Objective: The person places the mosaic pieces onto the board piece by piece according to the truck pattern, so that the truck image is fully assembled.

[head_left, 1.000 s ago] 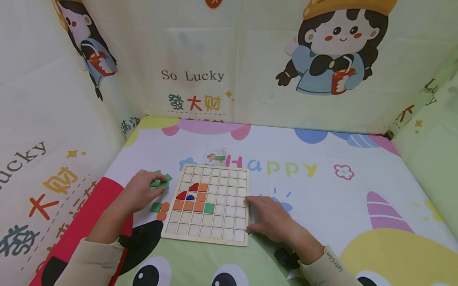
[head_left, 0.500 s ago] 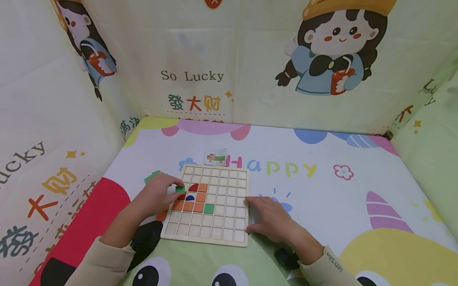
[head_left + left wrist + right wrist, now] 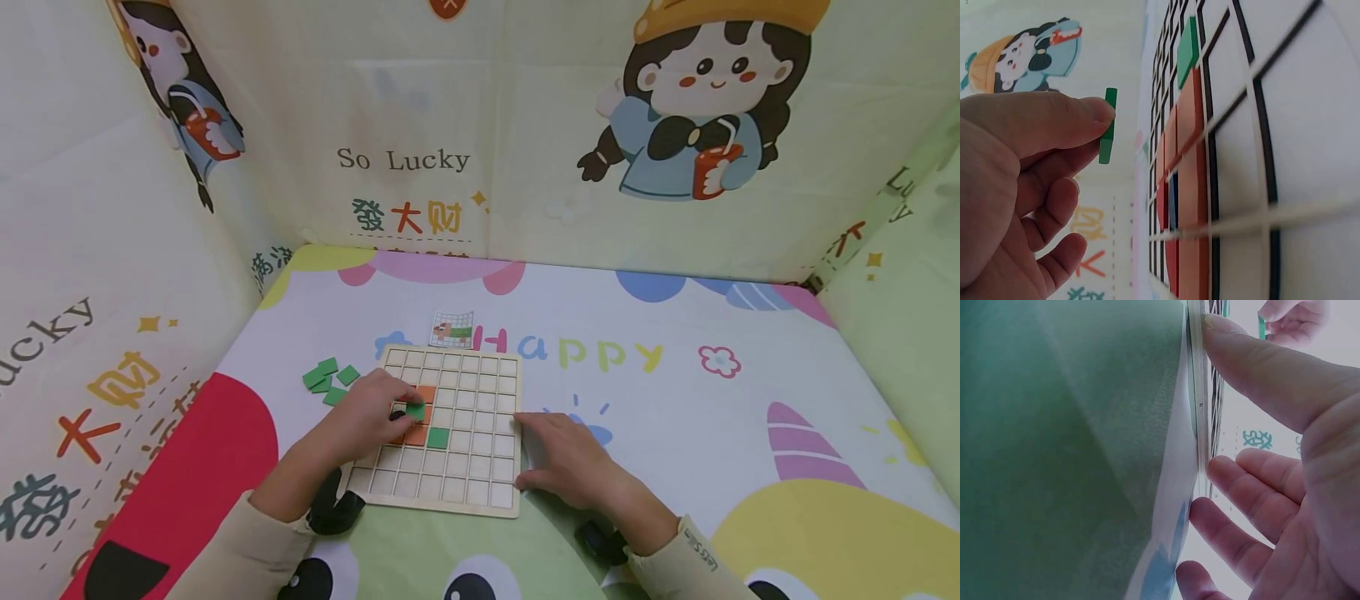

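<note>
Backdrop [image 3: 540,221]: pale fabric is hung behind and along both sides, printed with cartoon figures and the lettering "So Lucky".
Bench [image 3: 652,442]: the covered top is printed with coloured cartoon shapes and the word "Happy".
Grid board [image 3: 480,471]: laid flat on the bench, with square cells bounded by raised strips.
Right hand [image 3: 566,458]: placed at the board's right edge, the thumb set against it and the fingers spread wide of the thumb.
Left hand [image 3: 367,417]: held above the board's left half; a green tile [image 3: 1107,134] is pinched between thumb and index finger.
Card [image 3: 452,329]: placed just beyond the board's far edge, printed with a coloured grid pattern.
Loose green tiles [image 3: 348,375]: scattered on the bench left of the board, near the left hand.
Fitted pieces: orange squares [image 3: 426,392], one green square [image 3: 438,437], red pieces [image 3: 1173,265] and a blue piece [image 3: 1174,203] are seated in cells, partly covered by the left hand in the head view.
Pinched tile: seen edge-on from the left wrist, held apart from the board.
</note>
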Available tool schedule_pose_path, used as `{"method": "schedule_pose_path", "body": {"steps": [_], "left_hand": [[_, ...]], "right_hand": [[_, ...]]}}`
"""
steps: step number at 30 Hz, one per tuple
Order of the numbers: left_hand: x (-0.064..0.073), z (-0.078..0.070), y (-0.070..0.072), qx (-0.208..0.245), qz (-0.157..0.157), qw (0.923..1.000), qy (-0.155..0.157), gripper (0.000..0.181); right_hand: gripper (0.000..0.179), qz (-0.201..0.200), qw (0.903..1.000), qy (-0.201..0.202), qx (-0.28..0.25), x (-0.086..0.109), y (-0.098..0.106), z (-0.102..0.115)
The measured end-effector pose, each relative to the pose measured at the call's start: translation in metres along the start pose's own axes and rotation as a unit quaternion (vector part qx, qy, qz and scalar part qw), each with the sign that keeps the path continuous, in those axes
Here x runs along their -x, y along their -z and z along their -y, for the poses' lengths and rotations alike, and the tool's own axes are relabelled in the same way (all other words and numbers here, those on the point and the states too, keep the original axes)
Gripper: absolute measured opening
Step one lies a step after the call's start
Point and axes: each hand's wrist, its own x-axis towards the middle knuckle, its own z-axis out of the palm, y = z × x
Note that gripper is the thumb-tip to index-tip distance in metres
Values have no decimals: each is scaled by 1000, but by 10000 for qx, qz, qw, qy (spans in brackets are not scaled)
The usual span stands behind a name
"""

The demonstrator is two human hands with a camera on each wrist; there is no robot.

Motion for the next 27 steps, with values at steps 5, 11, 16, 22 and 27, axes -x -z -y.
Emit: {"method": "schedule_pose_path", "body": {"steps": [5,11,16,22,27], "left_hand": [[-4,-6,-6,68,92,9996,-239,15],[-7,-12,-12,69,167,9986,-499,14],[-8,-18,-16,86,219,9981,-566,16],[-9,-23,-20,-152,192,9954,-924,16],[-10,-27,-23,-251,305,9938,-1040,15]], "right_hand": [[76,6,10000,0,-6,0,0,0],[76,-16,10000,31,13,0,-1,-1],[76,-20,10000,21,5,-1,-1,0],[76,7,10000,-41,-22,-1,0,0],[76,50,9999,-112,-38,-1,0,0]]}}
